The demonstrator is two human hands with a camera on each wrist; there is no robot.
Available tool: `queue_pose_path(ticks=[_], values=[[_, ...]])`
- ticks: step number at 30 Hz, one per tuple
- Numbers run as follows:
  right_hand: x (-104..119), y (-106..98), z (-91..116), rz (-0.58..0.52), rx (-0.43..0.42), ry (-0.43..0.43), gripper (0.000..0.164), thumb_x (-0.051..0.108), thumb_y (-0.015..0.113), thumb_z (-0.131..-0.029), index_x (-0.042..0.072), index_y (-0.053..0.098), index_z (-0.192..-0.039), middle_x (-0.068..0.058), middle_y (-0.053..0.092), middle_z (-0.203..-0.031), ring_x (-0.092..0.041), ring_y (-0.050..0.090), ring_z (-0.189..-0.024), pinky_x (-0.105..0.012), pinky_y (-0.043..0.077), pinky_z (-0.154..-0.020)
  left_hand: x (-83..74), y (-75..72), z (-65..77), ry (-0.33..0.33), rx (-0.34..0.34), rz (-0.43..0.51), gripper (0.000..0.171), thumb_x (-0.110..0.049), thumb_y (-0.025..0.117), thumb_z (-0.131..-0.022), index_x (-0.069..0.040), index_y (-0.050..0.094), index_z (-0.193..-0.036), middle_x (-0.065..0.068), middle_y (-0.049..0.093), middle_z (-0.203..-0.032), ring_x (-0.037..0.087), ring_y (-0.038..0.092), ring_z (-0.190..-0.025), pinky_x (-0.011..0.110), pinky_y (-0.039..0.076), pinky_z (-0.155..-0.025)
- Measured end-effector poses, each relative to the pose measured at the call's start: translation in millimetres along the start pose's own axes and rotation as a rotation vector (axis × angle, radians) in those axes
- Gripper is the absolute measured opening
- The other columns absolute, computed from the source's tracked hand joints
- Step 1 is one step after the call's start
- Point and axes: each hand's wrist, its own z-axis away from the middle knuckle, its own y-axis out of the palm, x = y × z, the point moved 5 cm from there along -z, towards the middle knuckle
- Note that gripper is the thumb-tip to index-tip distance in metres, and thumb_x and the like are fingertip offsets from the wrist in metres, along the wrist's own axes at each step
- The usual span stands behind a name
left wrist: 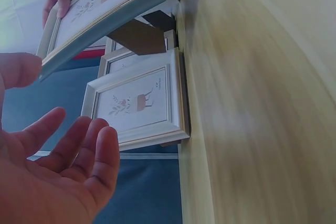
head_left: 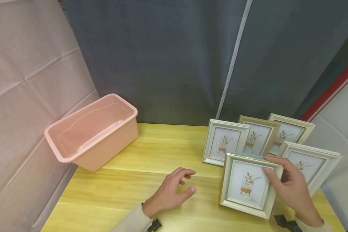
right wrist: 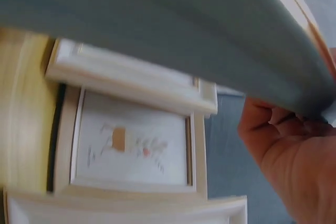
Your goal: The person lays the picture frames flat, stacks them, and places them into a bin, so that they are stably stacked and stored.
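Note:
My right hand (head_left: 296, 187) grips a picture frame (head_left: 247, 187) by its upper right corner, thumb on the front and fingers behind. This frame has a pale gold edge with a blue-grey inner band and a plant print. In the left wrist view a brown stand flap (left wrist: 137, 37) shows behind it. My left hand (head_left: 171, 192) hovers over the table left of the held frame, fingers loosely bent, holding nothing. Behind stand a white frame (head_left: 211, 141), a tan frame (head_left: 274, 132), a cream frame (head_left: 309, 128) and, at the right, another white frame (head_left: 322, 170).
A pink plastic bin (head_left: 113, 145) stands at the table's far left, by a pale cloth-covered wall (head_left: 26, 106). The yellow wood-grain table (head_left: 110, 193) ends at a dark grey curtain (head_left: 162, 64). A red strip (head_left: 333, 87) runs along the right side.

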Motion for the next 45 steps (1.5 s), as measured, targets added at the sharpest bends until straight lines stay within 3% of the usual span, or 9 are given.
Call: queue_pose_path(ticks=[1,12,24,28,33,37,40,45], values=[[0,4,-2,-0.033,0.006,0.005,0.049,-0.040,0.049,-0.080,-0.026,0.054,-0.127,-0.009,0.071,-0.128,-0.010,0.076,-0.092,-0.021,0.062,-0.066,-0.8,0.5,-1.2,0.002,0.001,0.015,0.047,-0.034,0.068,-0.103,-0.020,0.057,-0.146,0.006,0.065,-0.140,0.018,0.063,-0.124,0.028,0.059,-0.094],[-1,42,-10,-0.101,0.065,-0.022,0.047,-0.039,0.048,-0.082,-0.025,0.051,-0.128,-0.011,0.068,-0.123,-0.013,0.074,-0.093,-0.022,0.063,-0.070,-13.3,7.9,-16.2,0.061,-0.007,0.085,0.054,-0.040,0.068,-0.101,-0.015,0.055,-0.148,0.001,0.062,-0.143,0.019,0.061,-0.128,0.030,0.059,-0.097],[-8,69,-17,-0.167,0.054,-0.032,0.045,-0.037,0.047,-0.083,-0.025,0.050,-0.126,-0.008,0.072,-0.111,-0.014,0.076,-0.083,-0.028,0.063,-0.060,-13.0,15.9,-29.0,0.096,-0.008,0.115,0.062,-0.046,0.063,-0.098,-0.017,0.052,-0.152,0.002,0.061,-0.147,0.017,0.059,-0.131,0.044,0.056,-0.105],[-14,75,-17,-0.153,0.055,0.011,0.042,-0.035,0.047,-0.086,-0.025,0.048,-0.126,-0.004,0.072,-0.110,-0.013,0.076,-0.083,-0.030,0.063,-0.059,-14.0,18.9,-31.6,0.103,0.016,0.177,0.057,-0.044,0.063,-0.098,-0.022,0.054,-0.149,0.000,0.063,-0.145,0.014,0.058,-0.131,0.045,0.052,-0.111],[-21,78,-14,-0.086,0.043,0.127,0.037,-0.029,0.049,-0.092,-0.022,0.045,-0.127,0.004,0.071,-0.112,-0.011,0.076,-0.082,-0.036,0.063,-0.057,-10.1,22.7,-32.0,0.076,0.047,0.224,0.053,-0.043,0.064,-0.098,-0.021,0.057,-0.146,0.001,0.066,-0.138,0.013,0.059,-0.129,0.041,0.049,-0.115],[-25,79,-13,-0.091,0.017,0.164,0.035,-0.026,0.050,-0.095,-0.021,0.045,-0.129,0.002,0.070,-0.116,-0.012,0.076,-0.084,-0.037,0.064,-0.059,-4.7,24.3,-30.3,0.056,0.055,0.225,0.050,-0.041,0.064,-0.099,-0.018,0.059,-0.143,0.002,0.067,-0.135,0.012,0.060,-0.126,0.041,0.049,-0.114],[-27,79,-12,-0.082,-0.029,0.179,0.036,-0.024,0.053,-0.095,-0.019,0.048,-0.130,-0.001,0.071,-0.114,-0.013,0.076,-0.085,-0.035,0.064,-0.060,-2.9,24.9,-28.7,0.058,0.063,0.248,0.048,-0.036,0.064,-0.100,-0.016,0.058,-0.143,0.004,0.068,-0.133,0.012,0.062,-0.125,0.040,0.052,-0.113],[-33,80,-8,0.002,-0.119,0.276,0.036,-0.020,0.058,-0.096,-0.015,0.052,-0.130,0.001,0.073,-0.109,-0.012,0.075,-0.083,-0.033,0.064,-0.062,-2.4,24.6,-25.6,0.034,0.058,0.287,0.052,-0.031,0.067,-0.099,-0.012,0.054,-0.146,0.008,0.070,-0.129,0.010,0.068,-0.114,0.033,0.059,-0.100]])
